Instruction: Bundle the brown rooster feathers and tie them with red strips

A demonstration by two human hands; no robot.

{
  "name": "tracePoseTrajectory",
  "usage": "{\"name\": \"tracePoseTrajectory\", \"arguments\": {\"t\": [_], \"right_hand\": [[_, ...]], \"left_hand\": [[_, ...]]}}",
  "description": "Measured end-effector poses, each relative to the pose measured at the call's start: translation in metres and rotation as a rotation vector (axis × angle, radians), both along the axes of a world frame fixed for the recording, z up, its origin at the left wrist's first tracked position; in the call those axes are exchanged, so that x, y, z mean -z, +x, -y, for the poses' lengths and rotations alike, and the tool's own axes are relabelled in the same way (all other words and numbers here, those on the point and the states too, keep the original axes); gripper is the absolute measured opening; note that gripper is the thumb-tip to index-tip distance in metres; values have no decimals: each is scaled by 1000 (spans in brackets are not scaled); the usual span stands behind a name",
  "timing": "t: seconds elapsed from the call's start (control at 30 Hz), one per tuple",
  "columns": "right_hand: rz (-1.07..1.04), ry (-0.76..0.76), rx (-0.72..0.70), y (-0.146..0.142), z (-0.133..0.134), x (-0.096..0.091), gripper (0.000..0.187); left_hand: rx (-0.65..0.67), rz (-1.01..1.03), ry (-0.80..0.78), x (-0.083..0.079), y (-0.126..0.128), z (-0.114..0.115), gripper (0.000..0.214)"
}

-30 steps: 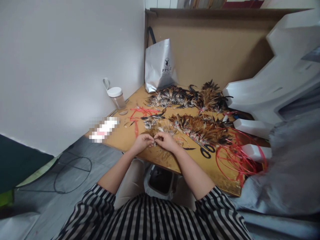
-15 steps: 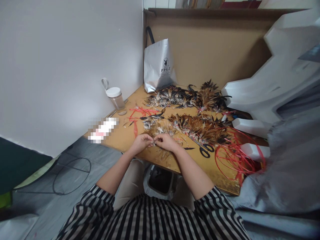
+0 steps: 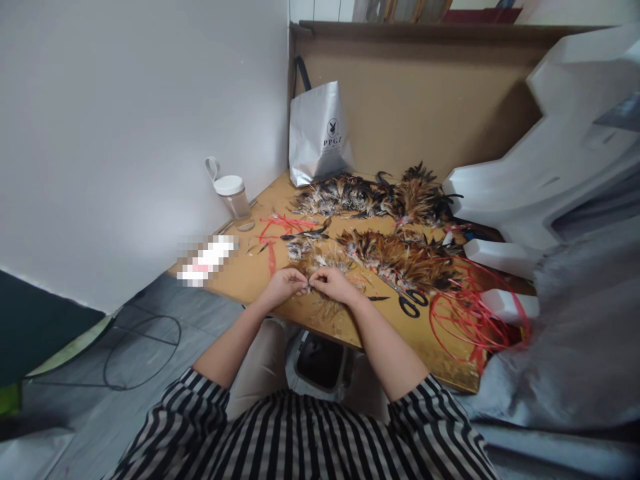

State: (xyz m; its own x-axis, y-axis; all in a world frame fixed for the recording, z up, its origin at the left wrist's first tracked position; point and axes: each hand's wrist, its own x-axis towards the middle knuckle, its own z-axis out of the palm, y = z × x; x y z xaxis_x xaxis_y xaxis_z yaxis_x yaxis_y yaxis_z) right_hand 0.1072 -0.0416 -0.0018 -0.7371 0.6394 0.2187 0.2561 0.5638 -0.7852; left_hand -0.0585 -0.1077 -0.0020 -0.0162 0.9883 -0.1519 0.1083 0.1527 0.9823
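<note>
My left hand (image 3: 289, 287) and my right hand (image 3: 332, 283) meet fingertip to fingertip above the near side of the table. Both are closed in a pinch on a small greyish feather (image 3: 309, 285), mostly hidden by the fingers. Pale loose feathers (image 3: 327, 308) lie on the tabletop just under my hands. Beyond them is a small pile of light brown feathers (image 3: 320, 257). A thick row of brown feathers (image 3: 400, 257) runs off to the right, and black-handled scissors (image 3: 411, 303) lie at its near edge.
Darker feather bundles (image 3: 350, 197) lie at the back beside a silver bag (image 3: 320, 137). Cut red ribbon pieces (image 3: 285, 222) and a lidded jar (image 3: 235, 200) are to the left. Tangled red ribbon (image 3: 475, 313) and white foam pieces (image 3: 500, 257) border the right side.
The view has tipped slightly, so the background sits a little lower. Both hands keep their pinch in nearly the same place, with only tiny finger movement.
</note>
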Motion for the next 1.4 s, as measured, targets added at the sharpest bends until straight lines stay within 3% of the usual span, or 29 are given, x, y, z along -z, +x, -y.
{"name": "tracePoseTrajectory", "arguments": {"t": [0.2, 0.47, 0.6, 0.8, 0.97, 1.13, 1.4], "right_hand": [[13, -115, -15, 3, -1, 0, 15], [-50, 57, -145, 2, 0, -10, 10], [-20, 67, -91, 1, 2, -9, 11], [32, 93, 13, -3, 2, -1, 18], [65, 201, 17, -6, 3, 0, 16], [112, 258, 53, -9, 4, -1, 12], [211, 241, 183, -16, 5, -1, 8]], "left_hand": [[-16, 40, -56, -3, -1, -3, 21], [6, 104, -111, -6, -4, -7, 23], [18, 109, -93, -4, -3, -6, 20], [4, -28, 61, -1, 3, -1, 14], [-10, -340, 277, 3, -1, 3, 7], [5, -593, 509, 3, -5, 7, 16], [10, -722, 612, 12, -6, 4, 22]]}}
